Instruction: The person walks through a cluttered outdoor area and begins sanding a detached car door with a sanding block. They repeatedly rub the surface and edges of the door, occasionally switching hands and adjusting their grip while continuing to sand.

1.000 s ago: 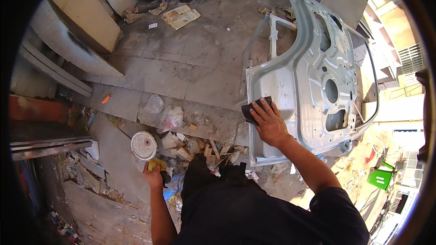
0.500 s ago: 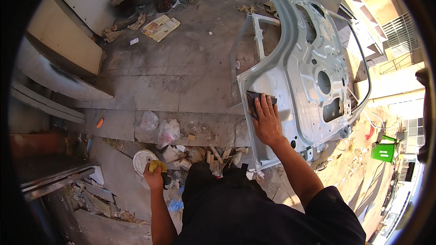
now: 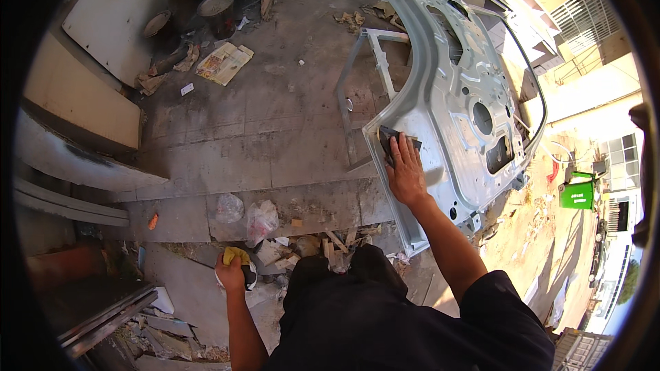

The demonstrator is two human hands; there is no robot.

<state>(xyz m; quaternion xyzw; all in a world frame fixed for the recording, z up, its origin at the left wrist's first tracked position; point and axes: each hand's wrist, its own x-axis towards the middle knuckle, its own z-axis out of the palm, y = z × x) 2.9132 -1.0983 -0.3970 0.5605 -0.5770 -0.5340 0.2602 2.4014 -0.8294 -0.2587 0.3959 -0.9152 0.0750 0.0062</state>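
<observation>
Going L to R w/ the car door as the landmark. Far left of the door, big flat panels [image 3: 103, 34] lean up by the wall, w/ a bucket [image 3: 217, 12] and a crumpled paper [image 3: 224, 62] on the concrete just beside them. Down-left of the door the left hand [image 3: 232, 273] is closed around a yellow cloth [image 3: 234, 255], hanging low near plastic bags [image 3: 258, 218] and rubble. Then the grey car door [image 3: 460, 117] itself, propped on a metal frame [image 3: 364, 69] behind its left edge. Right hand [image 3: 405, 172] lies flat on the door's lower left, fingers spread, pressing a dark sanding pad [image 3: 397, 141] against the panel. Far right of the door, a green bin [image 3: 576, 194].
</observation>
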